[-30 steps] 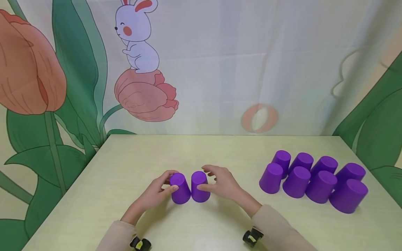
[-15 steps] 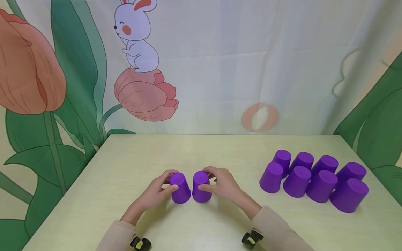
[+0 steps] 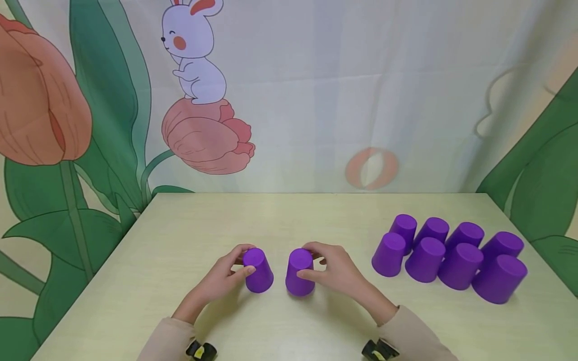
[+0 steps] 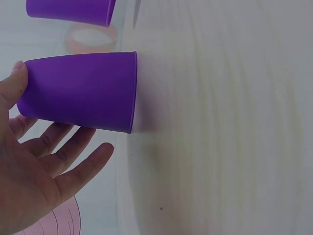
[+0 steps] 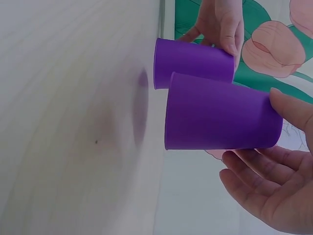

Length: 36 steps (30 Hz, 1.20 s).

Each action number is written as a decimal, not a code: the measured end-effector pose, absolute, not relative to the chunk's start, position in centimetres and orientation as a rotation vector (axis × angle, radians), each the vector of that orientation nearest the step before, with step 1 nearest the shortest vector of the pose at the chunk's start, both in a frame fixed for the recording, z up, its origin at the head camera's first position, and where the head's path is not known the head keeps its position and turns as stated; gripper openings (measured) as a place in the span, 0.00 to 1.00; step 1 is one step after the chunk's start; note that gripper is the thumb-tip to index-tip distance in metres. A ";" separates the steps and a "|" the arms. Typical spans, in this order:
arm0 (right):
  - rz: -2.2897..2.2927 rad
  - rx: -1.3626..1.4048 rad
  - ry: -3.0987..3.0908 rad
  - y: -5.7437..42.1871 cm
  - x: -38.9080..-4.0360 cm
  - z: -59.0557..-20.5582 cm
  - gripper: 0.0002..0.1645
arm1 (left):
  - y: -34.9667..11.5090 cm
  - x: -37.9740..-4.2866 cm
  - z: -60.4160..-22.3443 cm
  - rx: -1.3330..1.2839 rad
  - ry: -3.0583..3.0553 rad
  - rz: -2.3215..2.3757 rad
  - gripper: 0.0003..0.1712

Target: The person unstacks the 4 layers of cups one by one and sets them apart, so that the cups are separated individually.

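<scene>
Two purple plastic cups are upside down near the middle of the table, a gap between them. My left hand (image 3: 221,277) pinches the left cup (image 3: 259,273) between thumb and fingers from its left side. From the right, my right hand (image 3: 338,271) grips the right cup (image 3: 295,286) near its narrow base. In the right wrist view this right cup (image 5: 220,115) seems slightly off the table, its shadow apart from the rim. The left wrist view shows the left cup (image 4: 78,90) with the thumb near its base and the fingers along its side.
Several more purple cups (image 3: 425,260) stand upside down in two rows on the right side of the pale table (image 3: 244,215). Behind the table's far edge hangs a curtain (image 3: 289,100) printed with a rabbit and tulips.
My right hand has closed its fingers on the right cup and moved it rightward and slightly nearer me, widening the gap between the cups. The left hand and its cup have barely moved.
</scene>
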State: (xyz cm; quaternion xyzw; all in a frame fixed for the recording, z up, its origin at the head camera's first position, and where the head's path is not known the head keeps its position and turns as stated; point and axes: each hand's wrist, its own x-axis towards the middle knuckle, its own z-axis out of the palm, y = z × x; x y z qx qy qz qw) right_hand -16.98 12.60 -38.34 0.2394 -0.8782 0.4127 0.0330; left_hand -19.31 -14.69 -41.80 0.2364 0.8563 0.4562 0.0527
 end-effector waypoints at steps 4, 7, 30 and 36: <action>1.252 0.745 -2.700 13.5 -16.5 -38.1 0.21 | -14.6 -19.2 -41.7 0.731 2.603 1.386 0.22; 1.246 0.754 -2.695 14.1 -16.2 -38.0 0.22 | -14.6 -19.1 -41.7 0.740 2.598 1.389 0.22; 1.195 0.761 -2.619 20.0 -13.7 -38.3 0.23 | -14.7 -19.3 -41.9 0.729 2.600 1.392 0.22; 1.167 0.736 -2.589 21.5 -13.4 -38.7 0.23 | -14.6 -19.2 -41.8 0.713 2.601 1.393 0.22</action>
